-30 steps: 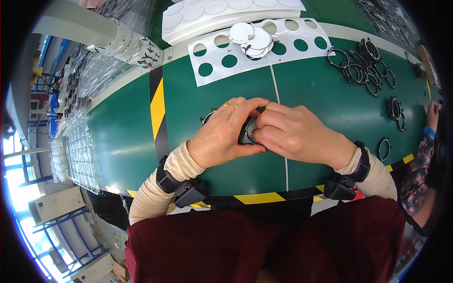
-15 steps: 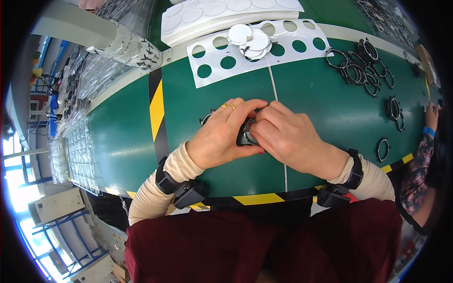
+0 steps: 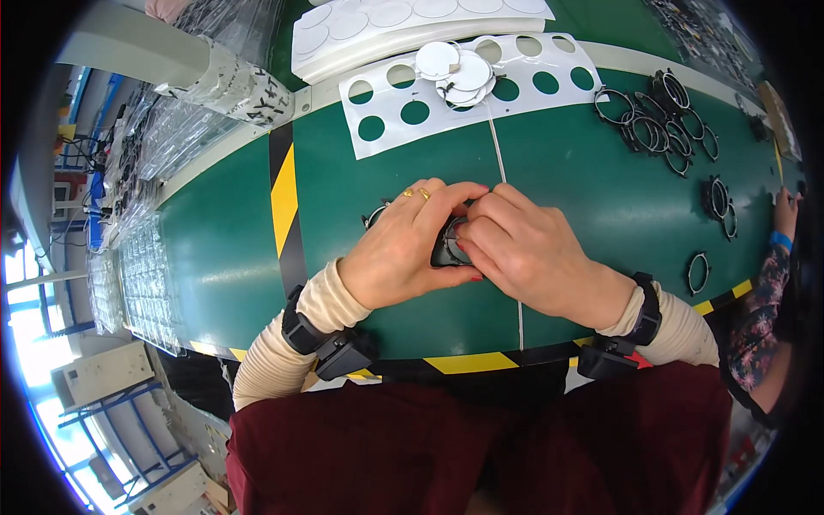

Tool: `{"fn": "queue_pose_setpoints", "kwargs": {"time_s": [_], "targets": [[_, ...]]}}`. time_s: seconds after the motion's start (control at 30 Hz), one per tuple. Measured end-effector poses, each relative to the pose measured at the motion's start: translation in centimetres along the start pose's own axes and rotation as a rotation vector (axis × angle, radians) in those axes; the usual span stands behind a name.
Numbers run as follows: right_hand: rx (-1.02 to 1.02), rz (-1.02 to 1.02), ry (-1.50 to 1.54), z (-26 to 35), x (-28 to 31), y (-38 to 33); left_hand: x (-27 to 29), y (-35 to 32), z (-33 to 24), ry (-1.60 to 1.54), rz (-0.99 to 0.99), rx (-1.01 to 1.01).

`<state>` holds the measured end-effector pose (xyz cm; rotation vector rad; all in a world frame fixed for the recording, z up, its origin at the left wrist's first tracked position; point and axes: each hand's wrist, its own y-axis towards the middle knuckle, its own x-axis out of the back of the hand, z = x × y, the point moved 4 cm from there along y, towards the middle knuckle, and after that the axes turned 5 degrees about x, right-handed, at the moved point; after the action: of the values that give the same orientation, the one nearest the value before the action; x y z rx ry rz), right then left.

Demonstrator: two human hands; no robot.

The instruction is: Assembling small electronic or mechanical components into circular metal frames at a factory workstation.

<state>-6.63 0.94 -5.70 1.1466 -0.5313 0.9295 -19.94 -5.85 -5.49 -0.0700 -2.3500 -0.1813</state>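
Note:
Near the middle of the green table, my left hand (image 3: 396, 245) curves its thumb and fingers around a round part with a black ring (image 3: 446, 249) and a greyish inside. From the other side my right hand (image 3: 536, 249) meets it, fingers bent and pressed together, their tips at the inside of the ring. Whatever those tips pinch is hidden by the fingers. Another black ring (image 3: 373, 215) shows partly behind my left hand.
A white sheet with round holes (image 3: 390, 129) lies beyond my hands, bearing a pile of white discs (image 3: 468, 75). Behind it is a stack of white sheets (image 3: 343, 39). Several black rings (image 3: 648, 133) are heaped at right. Another person's hand (image 3: 785, 210) rests at the far right edge.
Very little differs. My right fingertips have shifted slightly at the ring, while my left hand keeps its place.

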Motion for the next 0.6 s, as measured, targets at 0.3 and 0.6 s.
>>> {"fn": "queue_pose_setpoints", "kwargs": {"time_s": [0.3, 0.6], "targets": [[0.059, 0.022, 0.0, -0.2, 0.0, 0.2, -0.2, -0.1, 0.4, -0.03, -0.012, -0.002], [0.224, 0.031, 0.038, 1.9, 1.3, 1.3, 1.6, -1.0, -1.0, -0.049, 0.008, -0.034]]}}
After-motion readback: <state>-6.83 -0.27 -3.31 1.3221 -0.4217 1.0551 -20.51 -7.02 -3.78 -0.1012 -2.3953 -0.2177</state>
